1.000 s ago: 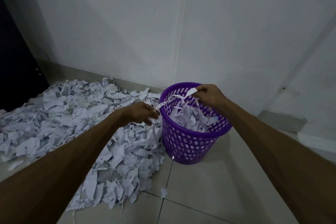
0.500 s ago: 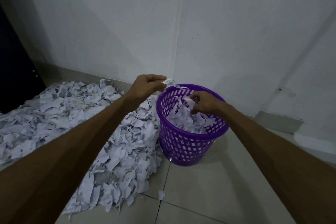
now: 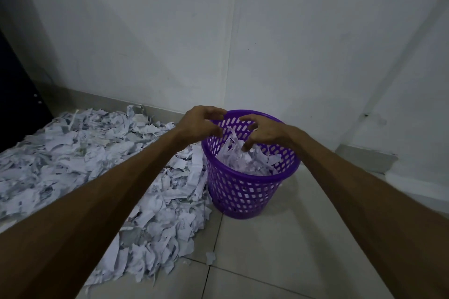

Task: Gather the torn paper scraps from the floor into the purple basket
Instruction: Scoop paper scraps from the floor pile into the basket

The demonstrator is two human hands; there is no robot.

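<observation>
Basket [image 3: 245, 192], purple, perforated plastic, upright on tile floor [image 3: 303, 238] nr wall corner. Approx. half to two-thirds full of scraps; top strips poke up to rim level.

Scraps [image 3: 102, 172]: torn white paper, big loose pile on floor, left of basket, edge of pile touching basket base. One stray bit [image 3: 210, 258] lies apart on tile in front. Most of job looks undone.

L hand [image 3: 199, 124]: over basket's left rim, fingers spread & curved, claw-like, holding nothing visible.

R hand [image 3: 263, 132]: over basket mouth, fingers spread, tips dipping toward/into top scraps; whether it actually touches them — can't tell. No pinch seen.

Handling (judgement): scraps v. light, soft, floppy, non-fragile; slip & flutter easily, esp. thin strips. Single-piece pinching is slow; better to scoop from pile's edge w/ both hands cupped, pressing a bundle between palms. Strips may snag on rim or spill over side, so release low inside basket. Basket itself is light & prob. tips if pushed sideways; press contents straight down to make room.
</observation>
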